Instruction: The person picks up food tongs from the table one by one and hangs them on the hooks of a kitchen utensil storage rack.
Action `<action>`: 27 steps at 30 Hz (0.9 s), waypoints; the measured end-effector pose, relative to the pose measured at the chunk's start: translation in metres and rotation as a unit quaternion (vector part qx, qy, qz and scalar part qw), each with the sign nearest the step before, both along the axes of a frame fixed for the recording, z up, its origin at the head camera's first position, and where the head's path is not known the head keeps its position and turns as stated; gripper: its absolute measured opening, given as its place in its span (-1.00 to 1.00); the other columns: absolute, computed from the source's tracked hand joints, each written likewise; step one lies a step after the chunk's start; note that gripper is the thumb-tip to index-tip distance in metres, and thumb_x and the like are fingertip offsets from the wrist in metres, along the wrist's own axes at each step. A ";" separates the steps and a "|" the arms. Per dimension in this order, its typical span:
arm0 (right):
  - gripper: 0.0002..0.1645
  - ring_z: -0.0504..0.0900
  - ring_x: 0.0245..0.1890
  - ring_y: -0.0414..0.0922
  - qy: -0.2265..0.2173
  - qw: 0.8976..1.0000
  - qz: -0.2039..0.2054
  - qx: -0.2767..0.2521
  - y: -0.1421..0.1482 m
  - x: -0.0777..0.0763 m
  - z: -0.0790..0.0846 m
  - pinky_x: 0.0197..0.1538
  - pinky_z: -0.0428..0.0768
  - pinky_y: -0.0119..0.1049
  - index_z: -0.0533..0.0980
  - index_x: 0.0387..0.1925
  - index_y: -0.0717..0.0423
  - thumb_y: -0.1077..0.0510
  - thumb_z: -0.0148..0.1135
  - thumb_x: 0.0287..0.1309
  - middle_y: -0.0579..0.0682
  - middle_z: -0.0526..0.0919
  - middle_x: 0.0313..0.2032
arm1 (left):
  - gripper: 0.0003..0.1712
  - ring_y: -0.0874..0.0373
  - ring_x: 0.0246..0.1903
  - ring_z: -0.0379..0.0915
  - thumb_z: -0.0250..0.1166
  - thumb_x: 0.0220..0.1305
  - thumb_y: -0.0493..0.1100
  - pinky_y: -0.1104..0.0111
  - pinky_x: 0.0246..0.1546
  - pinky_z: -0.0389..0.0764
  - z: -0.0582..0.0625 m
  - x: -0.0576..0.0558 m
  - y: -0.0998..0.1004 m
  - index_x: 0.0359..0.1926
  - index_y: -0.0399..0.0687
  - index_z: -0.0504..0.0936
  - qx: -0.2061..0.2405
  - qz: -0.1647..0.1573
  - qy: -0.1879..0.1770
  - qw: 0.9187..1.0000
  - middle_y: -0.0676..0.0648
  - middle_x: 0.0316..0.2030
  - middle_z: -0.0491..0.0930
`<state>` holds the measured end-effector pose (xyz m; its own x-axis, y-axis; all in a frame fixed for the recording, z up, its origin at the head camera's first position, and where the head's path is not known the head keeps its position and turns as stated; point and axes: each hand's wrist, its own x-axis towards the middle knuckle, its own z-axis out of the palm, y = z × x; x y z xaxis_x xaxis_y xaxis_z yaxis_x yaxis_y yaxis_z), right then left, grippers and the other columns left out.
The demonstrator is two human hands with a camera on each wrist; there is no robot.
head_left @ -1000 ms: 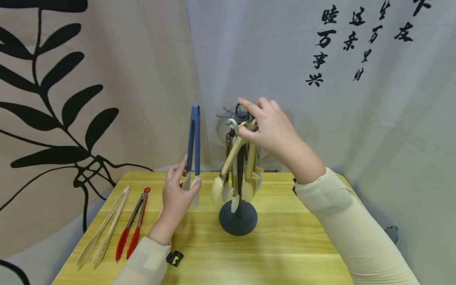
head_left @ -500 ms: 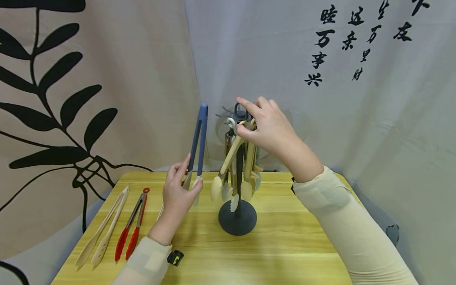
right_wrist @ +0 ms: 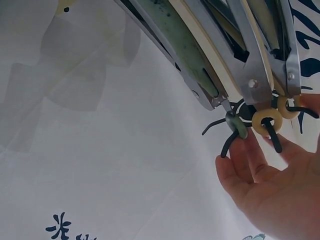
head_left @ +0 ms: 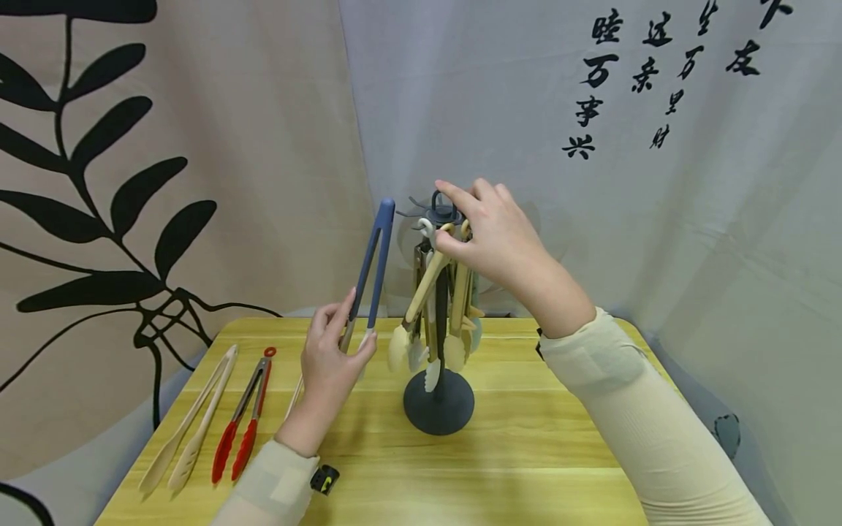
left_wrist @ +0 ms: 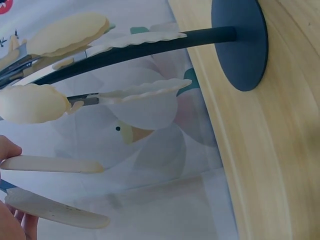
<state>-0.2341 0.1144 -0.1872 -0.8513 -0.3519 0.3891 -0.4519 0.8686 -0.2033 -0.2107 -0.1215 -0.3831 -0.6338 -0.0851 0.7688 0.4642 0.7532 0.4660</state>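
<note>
Above the table (head_left: 539, 438), toward its far edge, the left hand (head_left: 331, 359) pinches blue-handled tongs (head_left: 381, 267), top leaning toward the utensil rack (head_left: 439, 408) at their right. The right hand (head_left: 505, 232), nearer that rack, curls round its top.

The person's left arm (head_left: 266, 482), in a pale sleeve (head_left: 279, 467), angles up from the bottom edge, and the bare left hand (head_left: 329, 361) is raised near the middle of the head view, its index finger (head_left: 343, 310) pointing upward and its thumb (head_left: 365, 351) reaching rightward, pinching between them. The right arm (head_left: 651, 416), sleeved alike, stretches diagonally in from the lower right, its wrist higher than the left one. The right hand (head_left: 496, 226) points leftward, index finger above thumb in a curved grip, and the right wrist view shows its fingers bent.
</note>
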 end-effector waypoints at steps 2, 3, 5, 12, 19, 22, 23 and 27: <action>-0.23 0.25 -0.15 -0.04 0.000 1.000 0.000 0.000 0.000 0.000 0.000 -0.20 0.35 -0.16 0.10 0.42 -0.35 -0.19 0.01 0.17 -0.02 0.34 -0.09 | -0.10 0.15 -0.44 0.30 0.50 -0.11 -0.16 0.38 -0.56 0.38 -0.001 0.000 0.000 0.33 0.20 0.37 -0.003 0.003 0.001 1.000 -0.15 -0.10 0.46; -0.23 0.25 -0.15 -0.04 0.000 1.000 0.000 0.001 0.000 0.000 0.000 -0.20 0.35 -0.16 0.10 0.42 -0.35 -0.18 0.01 0.17 -0.02 0.34 -0.09 | -0.10 0.15 -0.45 0.29 0.50 -0.11 -0.15 0.38 -0.56 0.37 -0.001 0.000 0.000 0.33 0.20 0.37 -0.004 0.004 0.001 1.000 -0.15 -0.10 0.46; -0.23 0.25 -0.15 -0.04 0.001 1.000 0.001 0.001 -0.001 0.000 0.000 -0.20 0.35 -0.16 0.10 0.42 -0.34 -0.18 0.01 0.17 -0.02 0.35 -0.10 | -0.11 0.16 -0.46 0.28 0.49 -0.11 -0.15 0.39 -0.57 0.36 -0.002 0.000 -0.001 0.33 0.20 0.37 -0.007 0.007 0.003 1.000 -0.14 -0.10 0.46; -0.22 0.25 -0.17 -0.04 0.001 1.000 0.003 0.001 -0.001 0.000 0.000 -0.23 0.34 -0.17 0.11 0.42 -0.34 -0.19 0.01 0.16 -0.02 0.34 -0.12 | -0.12 0.16 -0.46 0.29 0.50 -0.11 -0.16 0.39 -0.57 0.34 -0.004 -0.001 -0.001 0.32 0.16 0.39 -0.006 0.010 0.014 1.000 -0.14 -0.10 0.46; -0.23 0.25 -0.17 -0.04 0.004 1.000 0.000 0.004 -0.002 0.001 0.000 -0.21 0.33 -0.17 0.11 0.42 -0.33 -0.18 0.02 0.17 -0.02 0.33 -0.13 | -0.11 0.16 -0.46 0.28 0.49 -0.11 -0.16 0.39 -0.58 0.32 -0.002 -0.001 0.000 0.32 0.18 0.39 -0.009 0.016 0.017 1.000 -0.14 -0.09 0.46; -0.22 0.25 -0.18 -0.04 0.006 1.000 0.000 0.007 -0.002 0.001 0.000 -0.22 0.33 -0.17 0.11 0.42 -0.32 -0.19 0.02 0.17 -0.01 0.33 -0.14 | -0.11 0.14 -0.43 0.30 0.49 -0.12 -0.15 0.37 -0.57 0.31 -0.003 0.000 0.000 0.32 0.18 0.39 -0.014 0.020 0.019 1.000 -0.14 -0.09 0.46; -0.22 0.25 -0.18 -0.04 0.007 1.000 0.000 0.007 -0.002 0.001 0.001 -0.22 0.33 -0.17 0.11 0.42 -0.32 -0.18 0.03 0.17 -0.01 0.33 -0.14 | -0.12 0.13 -0.42 0.31 0.50 -0.12 -0.15 0.37 -0.57 0.30 -0.003 0.000 0.000 0.31 0.18 0.40 -0.016 0.022 0.021 0.999 -0.14 -0.09 0.46; -0.22 0.25 -0.18 -0.04 0.007 1.000 0.000 0.008 -0.003 0.001 0.001 -0.23 0.33 -0.17 0.11 0.42 -0.31 -0.19 0.03 0.16 -0.02 0.34 -0.13 | -0.12 0.05 -0.30 0.37 0.50 -0.13 -0.16 0.33 -0.56 0.33 -0.005 0.000 0.002 0.31 0.15 0.41 -0.021 0.024 0.033 0.999 -0.15 -0.10 0.47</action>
<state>-0.2326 0.1118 -0.1864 -0.8459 -0.3583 0.3952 -0.4547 0.8717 -0.1830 -0.2111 -0.1199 -0.3879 -0.5770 -0.0811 0.8127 0.4557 0.7938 0.4027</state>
